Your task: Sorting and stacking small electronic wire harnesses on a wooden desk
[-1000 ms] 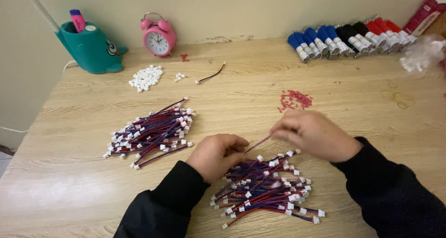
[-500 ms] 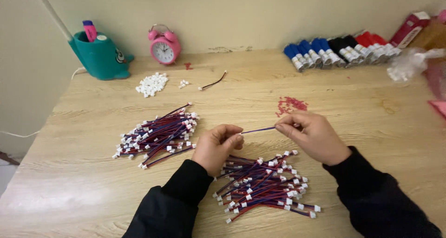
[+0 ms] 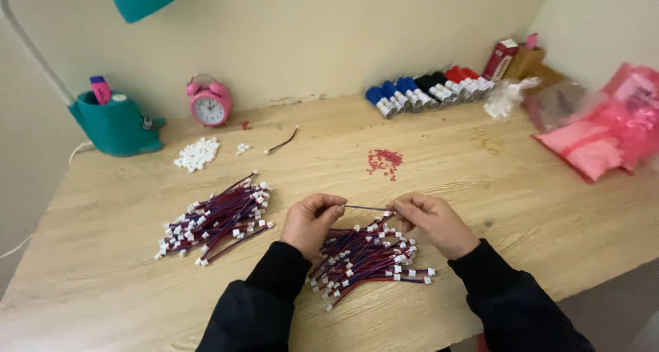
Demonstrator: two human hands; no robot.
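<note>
Wire piles (image 3: 218,218) flank hands; centre desk (image 3: 439,166) free.

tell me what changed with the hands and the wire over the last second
Both hands rose off the near pile of wires. The left hand and right hand now stretch one thin wire level between their fingertips, where a second ago it slanted low over the pile. Both piles, the white bits and the clock stayed put.

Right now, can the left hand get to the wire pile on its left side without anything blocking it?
Probably yes. The left hand pinches one end of a thin wire, so it is busy, but only bare table lies between it and the left pile. Nothing stands in the way.
</note>
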